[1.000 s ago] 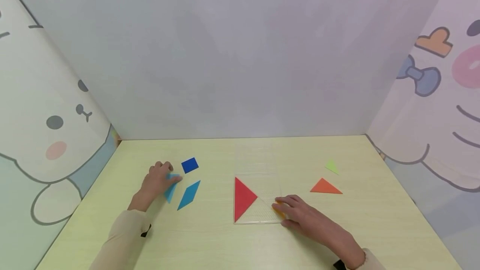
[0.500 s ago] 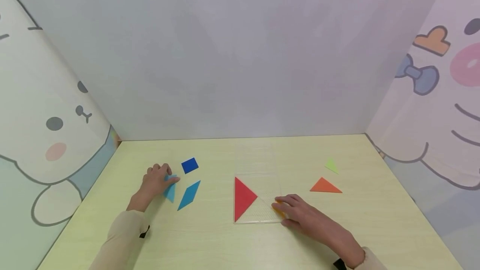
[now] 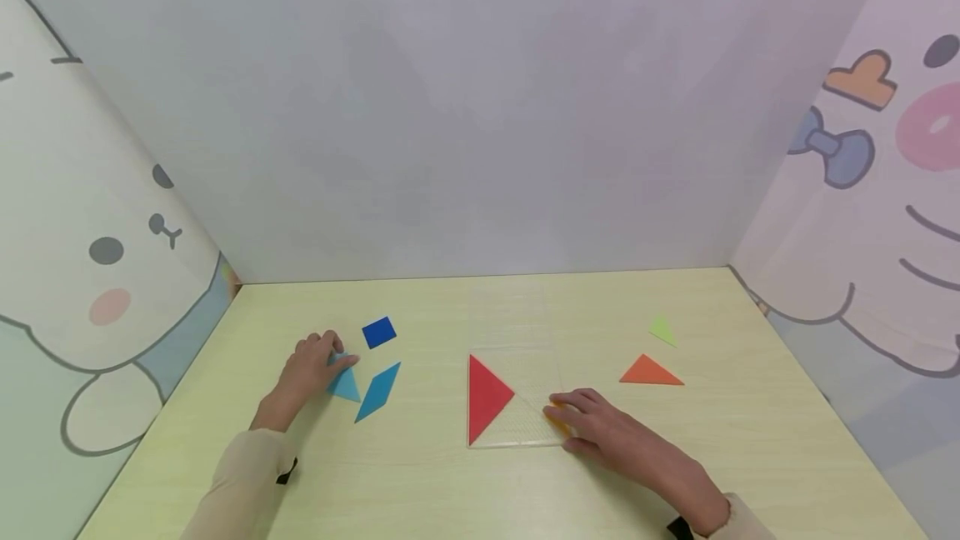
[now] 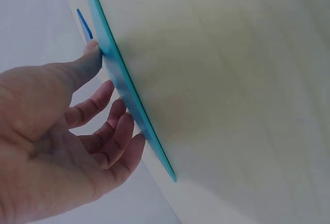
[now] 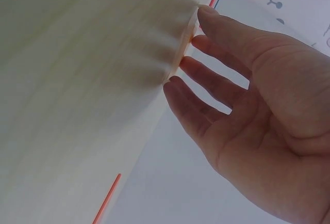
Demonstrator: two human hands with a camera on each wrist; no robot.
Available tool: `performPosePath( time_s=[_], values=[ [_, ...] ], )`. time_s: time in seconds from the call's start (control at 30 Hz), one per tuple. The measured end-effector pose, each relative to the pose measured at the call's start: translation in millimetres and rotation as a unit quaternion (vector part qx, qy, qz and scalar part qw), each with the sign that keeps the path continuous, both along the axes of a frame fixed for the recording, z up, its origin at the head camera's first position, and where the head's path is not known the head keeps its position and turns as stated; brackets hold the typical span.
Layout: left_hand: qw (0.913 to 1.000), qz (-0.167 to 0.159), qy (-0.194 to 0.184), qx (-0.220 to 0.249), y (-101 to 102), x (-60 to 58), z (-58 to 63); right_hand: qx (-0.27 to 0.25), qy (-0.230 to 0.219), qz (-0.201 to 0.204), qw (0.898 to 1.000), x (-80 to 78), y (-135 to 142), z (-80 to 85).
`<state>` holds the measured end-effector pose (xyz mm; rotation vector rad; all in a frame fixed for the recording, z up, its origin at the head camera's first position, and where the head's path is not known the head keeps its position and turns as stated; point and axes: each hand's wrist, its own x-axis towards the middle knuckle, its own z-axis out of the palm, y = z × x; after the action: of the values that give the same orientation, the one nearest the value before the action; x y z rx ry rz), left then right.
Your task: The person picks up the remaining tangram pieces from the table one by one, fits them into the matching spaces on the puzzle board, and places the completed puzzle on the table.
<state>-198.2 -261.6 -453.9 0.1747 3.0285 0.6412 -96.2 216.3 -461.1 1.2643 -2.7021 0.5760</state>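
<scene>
On the left, my left hand (image 3: 307, 372) rests its fingertips on a light blue triangle tile (image 3: 343, 388) that lies on the table. In the left wrist view the thumb and bent fingers touch that triangle (image 4: 121, 69) along its length, and part of it is hidden from above. A clear square tray (image 3: 517, 445) stands in the middle with a red triangle tile (image 3: 487, 398) at its left side. At the tray's right side, my right hand (image 3: 611, 432) lays its fingertips over a yellow tile (image 3: 557, 417), which is mostly covered, so its shape cannot be seen.
A blue parallelogram (image 3: 378, 392) and a dark blue square (image 3: 379, 332) lie right of the left hand. An orange triangle (image 3: 651, 371) and a green triangle (image 3: 662, 330) lie behind the right hand. A faint clear sheet (image 3: 510, 315) lies behind the tray.
Under my left fingertips the light blue triangle has turned, its lower tip swinging to the right beside the parallelogram. The right hand has stayed on the yellow tile.
</scene>
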Motion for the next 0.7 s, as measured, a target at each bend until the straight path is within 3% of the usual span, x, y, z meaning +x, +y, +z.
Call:
performPosePath(
  time_s=[0.27, 0.47, 0.7],
  values=[
    [0.9976, -0.021, -0.059, 0.029, -8.5, 0.2, 5.6, -0.006, 0.001, 0.005, 1.0, -0.6, 0.5, -0.5],
    [0.9966, -0.047, -0.062, 0.028, -10.9, 3.9, 10.4, -0.003, -0.004, 0.004, 1.0, -0.9, 0.7, 0.4],
    [0.9963, -0.05, -0.057, 0.039, -12.7, 4.8, 7.6, -0.003, 0.0, 0.006, 1.0, -1.2, 0.7, 0.5]
  ],
)
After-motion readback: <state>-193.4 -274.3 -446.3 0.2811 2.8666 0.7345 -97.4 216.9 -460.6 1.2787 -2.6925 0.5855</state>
